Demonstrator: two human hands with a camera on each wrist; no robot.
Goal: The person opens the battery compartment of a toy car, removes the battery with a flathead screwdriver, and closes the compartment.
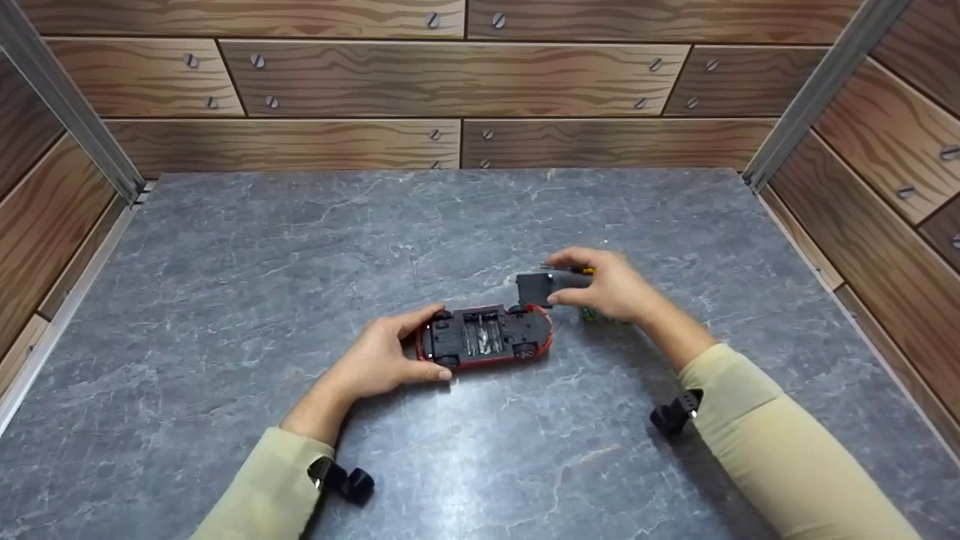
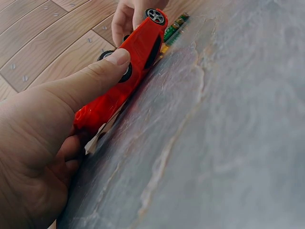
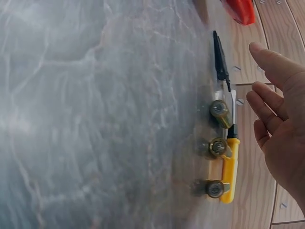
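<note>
A red toy car (image 1: 448, 339) lies upside down, its black underside and the uncovered battery compartment (image 1: 484, 334) facing up. My left hand (image 1: 375, 358) grips its left end, thumb along the near side and a finger along the far side. Over to the right, my right hand (image 1: 611, 285) hovers with relaxed, parted fingers and nothing between them in the right wrist view. Beyond the car's right end rests a flat black battery cover (image 1: 534, 289). Beside it lie a yellow-handled screwdriver (image 3: 230, 171) and three batteries (image 3: 218, 147), partly hidden by the right hand in the head view.
The grey marbled tabletop (image 1: 300, 247) stretches around the car on all sides. Wood-patterned panels (image 1: 450, 79) stand at the back and both sides, with metal posts (image 1: 817, 97) at the back corners.
</note>
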